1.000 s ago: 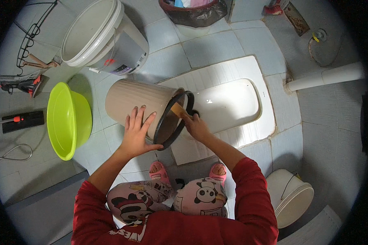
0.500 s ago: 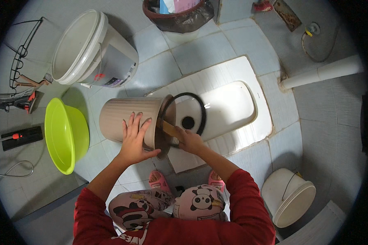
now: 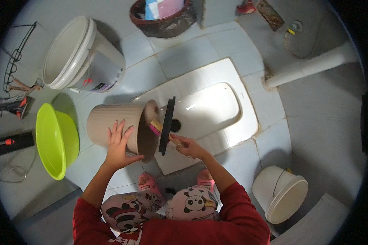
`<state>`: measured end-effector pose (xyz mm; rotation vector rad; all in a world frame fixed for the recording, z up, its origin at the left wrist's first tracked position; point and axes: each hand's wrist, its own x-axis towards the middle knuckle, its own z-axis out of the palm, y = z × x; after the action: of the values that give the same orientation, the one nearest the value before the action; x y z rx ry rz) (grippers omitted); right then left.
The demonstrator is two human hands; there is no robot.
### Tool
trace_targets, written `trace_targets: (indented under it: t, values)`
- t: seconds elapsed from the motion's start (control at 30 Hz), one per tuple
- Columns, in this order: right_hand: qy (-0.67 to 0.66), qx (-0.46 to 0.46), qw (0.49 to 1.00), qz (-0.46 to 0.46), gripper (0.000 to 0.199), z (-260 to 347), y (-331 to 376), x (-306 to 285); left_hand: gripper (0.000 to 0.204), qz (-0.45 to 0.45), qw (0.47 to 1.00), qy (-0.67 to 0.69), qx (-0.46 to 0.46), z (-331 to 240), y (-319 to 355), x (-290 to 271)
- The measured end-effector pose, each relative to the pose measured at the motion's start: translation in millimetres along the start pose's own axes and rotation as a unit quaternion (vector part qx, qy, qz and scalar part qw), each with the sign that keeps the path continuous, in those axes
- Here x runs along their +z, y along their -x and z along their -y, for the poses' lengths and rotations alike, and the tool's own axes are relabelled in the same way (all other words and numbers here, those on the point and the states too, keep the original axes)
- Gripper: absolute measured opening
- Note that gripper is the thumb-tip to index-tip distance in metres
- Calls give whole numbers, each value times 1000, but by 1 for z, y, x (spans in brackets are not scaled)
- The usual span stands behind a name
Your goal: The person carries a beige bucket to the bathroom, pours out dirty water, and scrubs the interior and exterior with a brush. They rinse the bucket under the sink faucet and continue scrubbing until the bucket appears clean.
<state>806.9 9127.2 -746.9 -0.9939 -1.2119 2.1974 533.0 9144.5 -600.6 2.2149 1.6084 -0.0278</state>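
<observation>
left hand [image 3: 119, 148] flat on bin [image 3: 117, 126] | right hand [image 3: 187, 145] grip holds brush [image 3: 156, 127] | lid [image 3: 167, 125] now edge-on

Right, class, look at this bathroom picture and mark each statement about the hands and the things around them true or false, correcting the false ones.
1. The left hand rests on a beige bin lying on its side. True.
2. The right hand holds a brush at the bin's open mouth. True.
3. The bin's dark lid is shut flat over the mouth. False: it hangs open, seen edge-on.
4. The green basin lies to the person's right. False: it is on the left, beyond the bin.
5. The big white bucket is full of water. False: it is tipped over, and no water shows inside.
</observation>
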Motion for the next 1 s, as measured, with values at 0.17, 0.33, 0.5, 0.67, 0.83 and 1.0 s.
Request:
trace_targets:
  t: [0.17,0.33,0.5,0.67,0.83,1.0]
  values:
    - [-32,-139,988,-54,59,21,52,-17,99,-24,1000,-11,6,-6,3,6]
    - [-125,-68,988,-63,59,53,138,-55,100,-44,999,-21,3,-10,5,13]
    - [-106,-88,959,-246,59,43,221,-96,102,-49,998,-22,8,-10,7,14]
    - [-37,-32,904,-424,57,49,270,-111,106,-43,999,-24,7,-10,10,12]
    - [245,29,826,-507,56,28,229,-136,110,-28,999,-37,12,-15,10,4]
    - [383,146,792,-452,59,-6,174,-153,109,-31,998,-49,12,-12,9,-1]
